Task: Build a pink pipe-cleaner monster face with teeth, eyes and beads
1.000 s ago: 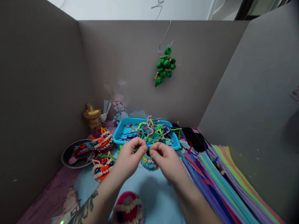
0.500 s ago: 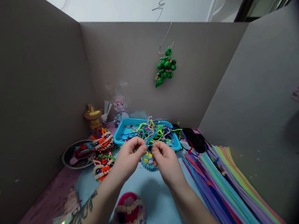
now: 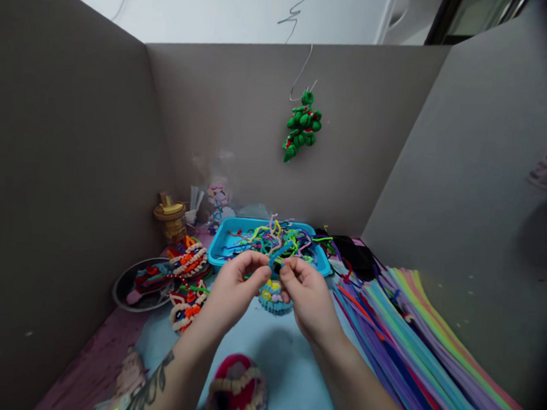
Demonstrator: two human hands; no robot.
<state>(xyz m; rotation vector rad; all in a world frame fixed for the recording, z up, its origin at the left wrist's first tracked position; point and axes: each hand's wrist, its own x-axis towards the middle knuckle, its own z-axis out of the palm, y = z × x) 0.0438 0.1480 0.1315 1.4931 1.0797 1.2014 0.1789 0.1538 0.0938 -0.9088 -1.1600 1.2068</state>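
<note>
Both hands are raised at the middle of the view, fingertips close together. My left hand [image 3: 238, 284] pinches a short blue pipe cleaner [image 3: 278, 253] between thumb and forefinger. My right hand [image 3: 305, 291] pinches the same piece from the other side. A small dark bit [image 3: 276, 268] shows between the fingertips; its kind is too small to tell. Just below the hands, a light blue fuzzy piece [image 3: 275, 304] with yellow and lilac parts lies on the blue mat [image 3: 290, 368]. Nearer me rests a round pink and cream pipe cleaner piece [image 3: 238, 390].
A blue tray [image 3: 221, 242] heaped with pipe cleaner scraps stands behind the hands. Bundles of long pipe cleaners [image 3: 423, 340] lie at right. At left are a metal bowl [image 3: 122, 294] and orange and cream pieces [image 3: 188, 305]. A green ornament [image 3: 303, 127] hangs ahead.
The fingertips have shifted slightly on the blue pipe cleaner, and its curve and the dark bit show more plainly. The hands stay in nearly the same place.
</note>
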